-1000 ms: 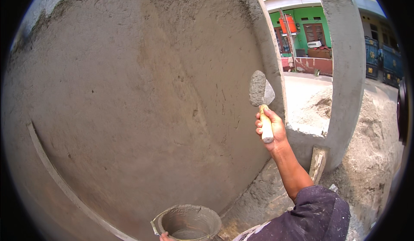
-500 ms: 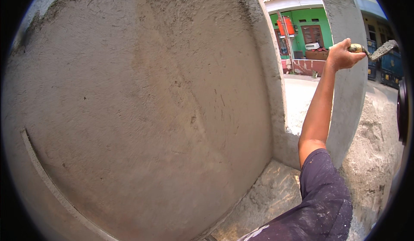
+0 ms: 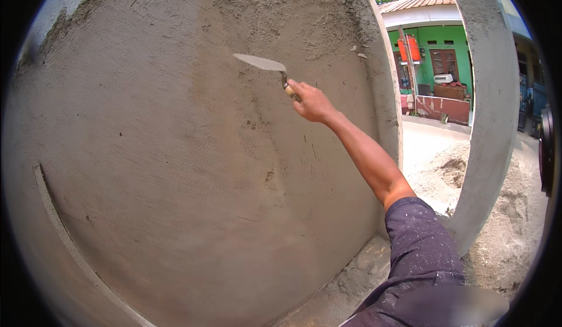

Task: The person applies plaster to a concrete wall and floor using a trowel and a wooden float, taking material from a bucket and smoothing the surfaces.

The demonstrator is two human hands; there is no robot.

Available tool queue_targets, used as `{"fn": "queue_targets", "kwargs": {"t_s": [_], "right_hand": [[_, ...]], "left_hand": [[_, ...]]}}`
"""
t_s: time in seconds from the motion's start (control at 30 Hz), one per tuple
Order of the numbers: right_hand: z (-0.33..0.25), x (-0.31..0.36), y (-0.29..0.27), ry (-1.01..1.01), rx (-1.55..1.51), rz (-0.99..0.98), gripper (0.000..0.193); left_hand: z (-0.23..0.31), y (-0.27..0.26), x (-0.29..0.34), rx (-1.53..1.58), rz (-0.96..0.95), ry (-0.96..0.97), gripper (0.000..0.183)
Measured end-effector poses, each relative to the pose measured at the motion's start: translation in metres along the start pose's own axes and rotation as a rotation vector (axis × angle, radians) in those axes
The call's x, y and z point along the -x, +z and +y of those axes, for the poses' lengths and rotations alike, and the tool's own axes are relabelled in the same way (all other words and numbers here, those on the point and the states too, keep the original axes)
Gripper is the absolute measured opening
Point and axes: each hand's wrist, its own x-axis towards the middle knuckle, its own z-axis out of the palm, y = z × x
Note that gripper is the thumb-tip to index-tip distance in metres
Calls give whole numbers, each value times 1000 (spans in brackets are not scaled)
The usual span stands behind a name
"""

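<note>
My right hand [image 3: 311, 102] is stretched out in front of the wall, its fingers wrapped round the handle of a pointed trowel [image 3: 261, 62]. The grey blade points left and looks bare of any lump of mortar. Behind it stands a wall [image 3: 175, 169] coated in grey-brown mortar, mostly smoothed, with a rougher patch [image 3: 281, 14] near the top right. Whether the blade touches the wall I cannot tell. A few small pale bits of mortar [image 3: 358, 52] show by the wall's right edge. My left hand is out of view.
A concrete window or door frame [image 3: 489, 93] bounds the opening on the right. Sand heaps [image 3: 503, 227] lie beyond and beside it. Outside is a green house [image 3: 451, 40] with an orange tank [image 3: 410, 47]. A thin strip [image 3: 70, 245] runs along the wall's lower left.
My right arm has swung left from the opening to the front of the wall with the trowel. The mortar lump on the blade is gone.
</note>
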Motion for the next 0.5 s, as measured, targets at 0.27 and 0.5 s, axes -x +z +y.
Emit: {"fn": "queue_targets", "kwargs": {"t_s": [0.27, 0.5], "right_hand": [[-200, 275, 119, -445, -683, -971, 55], [-273, 372, 163, -822, -423, -1152, 33]], "left_hand": [[6, -16, 5, 67, 16, -19, 28], [74, 1, 55, 48, -368, 103, 28]]}}
